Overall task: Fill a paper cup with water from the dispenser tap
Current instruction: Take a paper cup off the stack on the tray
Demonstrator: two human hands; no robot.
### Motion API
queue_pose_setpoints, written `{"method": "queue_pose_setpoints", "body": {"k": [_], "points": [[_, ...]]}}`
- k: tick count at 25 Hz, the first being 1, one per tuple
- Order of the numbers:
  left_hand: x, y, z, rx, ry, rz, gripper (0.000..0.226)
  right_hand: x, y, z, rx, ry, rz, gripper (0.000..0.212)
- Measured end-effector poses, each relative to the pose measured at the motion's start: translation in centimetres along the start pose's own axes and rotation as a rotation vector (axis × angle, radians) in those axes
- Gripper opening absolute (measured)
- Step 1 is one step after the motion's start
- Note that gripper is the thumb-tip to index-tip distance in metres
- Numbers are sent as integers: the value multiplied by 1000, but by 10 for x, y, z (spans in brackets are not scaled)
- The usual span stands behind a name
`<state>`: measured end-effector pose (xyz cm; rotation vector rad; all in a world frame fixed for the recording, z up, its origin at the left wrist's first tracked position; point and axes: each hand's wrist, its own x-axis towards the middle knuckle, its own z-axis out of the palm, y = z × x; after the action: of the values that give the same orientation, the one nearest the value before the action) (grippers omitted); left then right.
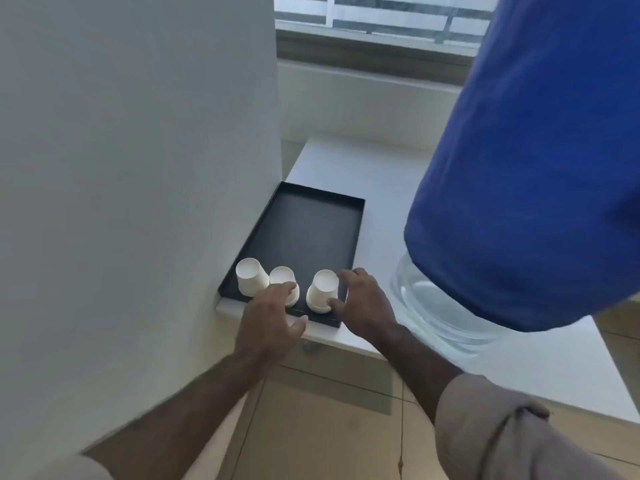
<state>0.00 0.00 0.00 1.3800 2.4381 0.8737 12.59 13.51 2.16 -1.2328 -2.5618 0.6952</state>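
Note:
Three white paper cups stand upside down along the near edge of a black tray [311,223]: a left cup [251,280], a middle cup [282,277] and a right cup [323,289]. My right hand [363,303] wraps around the right cup, thumb at its near side and fingers behind it. My left hand [270,320] hovers over the tray's near edge with fingers apart, its fingertips touching the middle cup. The large water bottle [440,306] under a blue cover [540,174] stands to the right. No tap is in view.
The tray lies on a white counter [388,188] pushed against a grey-white wall [138,168] on the left. A window and ledge [374,60] run across the back. Tiled floor [329,427] lies below the counter's edge.

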Motion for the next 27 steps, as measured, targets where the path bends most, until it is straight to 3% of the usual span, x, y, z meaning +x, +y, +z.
{"method": "queue_pose_setpoints", "body": {"k": [5,11,17,22,27], "points": [[2,-14,45,-146,14,-120,60,53,-2,45,-108,-175,138,77],[13,-29,81,-194,-19,-200,75,62,9,55,-69,-117,132,49],[37,-10,94,-305,70,-219,95,50,7,21,37,-40,167,48],[50,-2,95,-375,128,-146,63,42,9,-2,37,14,162,56],[49,-3,102,-372,141,-114,58,37,8,-13,31,83,157,54]]}}
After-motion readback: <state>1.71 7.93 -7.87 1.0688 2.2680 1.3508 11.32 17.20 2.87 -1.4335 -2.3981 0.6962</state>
